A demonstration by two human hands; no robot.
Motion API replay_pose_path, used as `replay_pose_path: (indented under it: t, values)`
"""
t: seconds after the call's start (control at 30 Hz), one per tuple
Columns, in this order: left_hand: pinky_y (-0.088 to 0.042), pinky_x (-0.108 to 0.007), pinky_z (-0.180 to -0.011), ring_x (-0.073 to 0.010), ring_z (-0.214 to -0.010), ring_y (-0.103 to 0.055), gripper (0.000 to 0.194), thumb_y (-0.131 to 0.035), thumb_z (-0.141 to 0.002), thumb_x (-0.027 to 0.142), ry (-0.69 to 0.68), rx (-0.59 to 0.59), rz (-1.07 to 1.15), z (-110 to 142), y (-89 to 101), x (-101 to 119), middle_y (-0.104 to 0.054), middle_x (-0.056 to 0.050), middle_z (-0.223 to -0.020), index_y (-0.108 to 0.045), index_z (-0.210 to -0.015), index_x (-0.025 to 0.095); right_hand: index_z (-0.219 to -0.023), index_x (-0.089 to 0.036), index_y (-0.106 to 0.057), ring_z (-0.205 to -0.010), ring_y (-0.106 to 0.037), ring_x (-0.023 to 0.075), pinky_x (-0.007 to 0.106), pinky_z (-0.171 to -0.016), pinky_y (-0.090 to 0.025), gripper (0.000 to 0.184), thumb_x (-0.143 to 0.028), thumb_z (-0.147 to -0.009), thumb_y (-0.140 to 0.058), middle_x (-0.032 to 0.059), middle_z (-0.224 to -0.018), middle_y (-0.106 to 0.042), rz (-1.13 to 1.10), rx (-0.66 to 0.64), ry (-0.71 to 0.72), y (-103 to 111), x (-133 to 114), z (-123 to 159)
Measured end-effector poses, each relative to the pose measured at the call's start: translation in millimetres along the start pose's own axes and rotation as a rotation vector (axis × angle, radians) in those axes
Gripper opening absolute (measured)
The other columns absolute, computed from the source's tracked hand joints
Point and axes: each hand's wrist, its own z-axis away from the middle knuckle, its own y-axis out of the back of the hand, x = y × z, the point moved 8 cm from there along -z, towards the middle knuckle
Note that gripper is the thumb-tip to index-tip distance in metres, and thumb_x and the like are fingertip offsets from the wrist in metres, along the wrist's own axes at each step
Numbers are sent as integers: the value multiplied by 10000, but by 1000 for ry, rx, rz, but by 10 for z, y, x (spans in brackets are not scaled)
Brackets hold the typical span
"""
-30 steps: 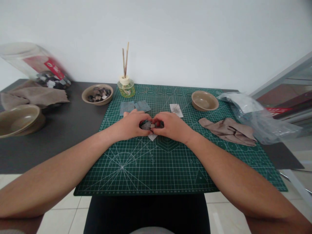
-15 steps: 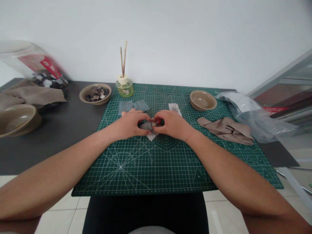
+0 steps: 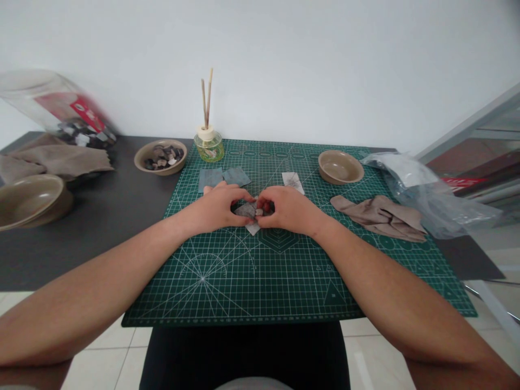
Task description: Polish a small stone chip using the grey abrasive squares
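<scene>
My left hand (image 3: 225, 206) curves around a small grey, rough-looking sheet (image 3: 246, 210) over the cutting mat, its thumb and forefinger at the sheet's edges. Close against it, my right hand (image 3: 288, 210) has its fingertips bent in on a small pale stone-like chip (image 3: 259, 212) at the sheet's right side. A whitish corner of sheet (image 3: 254, 228) pokes out below the fingertips. Just beyond my left hand lie two blue-grey squares (image 3: 210, 177), side by side. Past my right hand is a white square with dark marks (image 3: 292, 181). My fingers partly hide the contact between chip and sheet.
On the green cutting mat (image 3: 227, 292) stand a reed diffuser (image 3: 209, 146), a tan bowl (image 3: 340, 167) and a crumpled brown cloth (image 3: 382, 216). Leftward are a bowl of chips (image 3: 160, 157), another bowl (image 3: 32, 200) and a tipped clear jar (image 3: 60, 103). A plastic bag (image 3: 426, 195) lies right.
The right fingertips have shifted slightly, and the pale chip and grey sheet show more between the hands. The whole view has moved a little; the other things stay put.
</scene>
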Motion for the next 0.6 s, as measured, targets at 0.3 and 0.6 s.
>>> replay_pose_path:
  t: [0.3, 0.6]
  values:
    - [-305, -399, -856, -323, -1097, -548, 479, -730, -844, 570, 1, -6, -1, 2, 0, 6, -725, -57, -1090, -750, -1213, 265, -924, -173, -735, -864, -612, 188, 301, -766, -399, 116, -255, -848, -766, 35, -890, -708, 43, 57, 41, -30, -8, -27]
    - [-294, -399, -852, -327, -1089, -548, 490, -717, -846, 570, 4, -12, -11, -3, -5, 5, -730, -59, -1093, -745, -1229, 266, -859, -175, -720, -802, -583, 173, 295, -725, -378, 136, -274, -810, -800, 22, -850, -690, 57, 0, 58, -26, -39, 6]
